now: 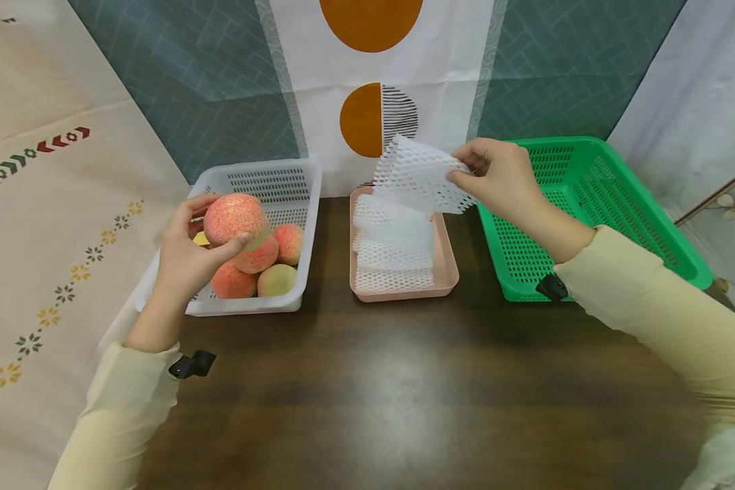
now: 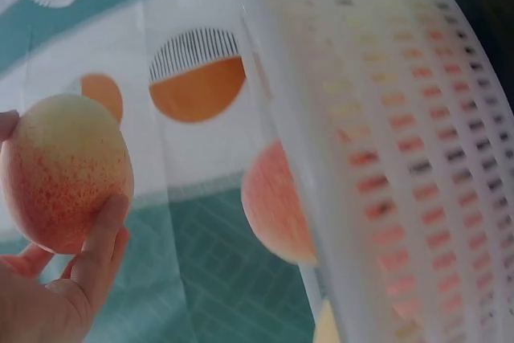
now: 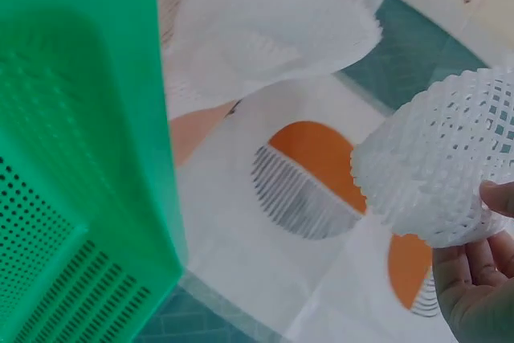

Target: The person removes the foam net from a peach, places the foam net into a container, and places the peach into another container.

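Observation:
My left hand point(image 1: 186, 248) grips a red and yellow peach point(image 1: 235, 219), fingers behind it and thumb across its front, above the white basket point(image 1: 309, 224). More peaches point(image 1: 278, 280) lie in that basket beneath it. In the left wrist view the held peach point(image 2: 68, 170) is beside the basket's slotted wall point(image 2: 281, 118). My right hand point(image 1: 502, 177) pinches the edge of a white foam net sleeve point(image 1: 419, 173), raised over the pink tray point(image 1: 404, 295). A stack of similar foam nets point(image 1: 395, 245) lies in the tray. The right wrist view shows the pinched net point(image 3: 442, 158) partly opened.
A green basket point(image 1: 588, 197) stands at the right, under my right forearm. All three containers stand on a dark wooden table point(image 1: 367, 381). Behind them hangs a patterned cloth point(image 1: 324, 88). Another patterned cloth point(image 1: 55, 224) borders the left side.

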`<state>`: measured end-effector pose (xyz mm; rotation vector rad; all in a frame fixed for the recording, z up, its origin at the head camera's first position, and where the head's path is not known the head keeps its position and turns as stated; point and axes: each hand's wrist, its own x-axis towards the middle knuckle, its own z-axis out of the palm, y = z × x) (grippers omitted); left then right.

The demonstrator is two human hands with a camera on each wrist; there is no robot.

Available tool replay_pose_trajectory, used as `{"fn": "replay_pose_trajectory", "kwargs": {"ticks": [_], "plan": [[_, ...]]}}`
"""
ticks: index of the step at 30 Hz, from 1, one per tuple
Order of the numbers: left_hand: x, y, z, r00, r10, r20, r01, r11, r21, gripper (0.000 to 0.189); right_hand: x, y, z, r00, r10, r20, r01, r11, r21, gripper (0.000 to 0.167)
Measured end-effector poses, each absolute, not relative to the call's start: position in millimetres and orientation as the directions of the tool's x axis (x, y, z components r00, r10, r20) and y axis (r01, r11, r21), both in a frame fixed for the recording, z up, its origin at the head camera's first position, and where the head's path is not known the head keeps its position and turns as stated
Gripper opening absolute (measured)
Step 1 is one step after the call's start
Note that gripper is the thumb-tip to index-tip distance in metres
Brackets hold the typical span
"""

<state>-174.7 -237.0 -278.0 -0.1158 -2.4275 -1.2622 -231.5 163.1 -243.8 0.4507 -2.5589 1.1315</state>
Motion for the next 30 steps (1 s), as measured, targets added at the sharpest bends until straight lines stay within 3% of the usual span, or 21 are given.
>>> {"fn": "replay_pose_trajectory", "kwargs": {"ticks": [13, 30], "plan": [[-163.1, -281.1, -291.4, -0.922, -0.240, 0.303, 0.067, 0.674, 0.736, 0.066, -285.8, 142.3, -266.4, -0.945, -0.127, 0.302, -0.304, 0.684, -0.663, 0.024], [-161.9, -320.7, -325.4, -0.952, -0.246, 0.182, -0.060, 0.733, 0.677, 0.072, -334.8, 112.1, -303.2, -0.986, -0.025, 0.165, -0.117, 0.807, -0.579, 0.020]]}}
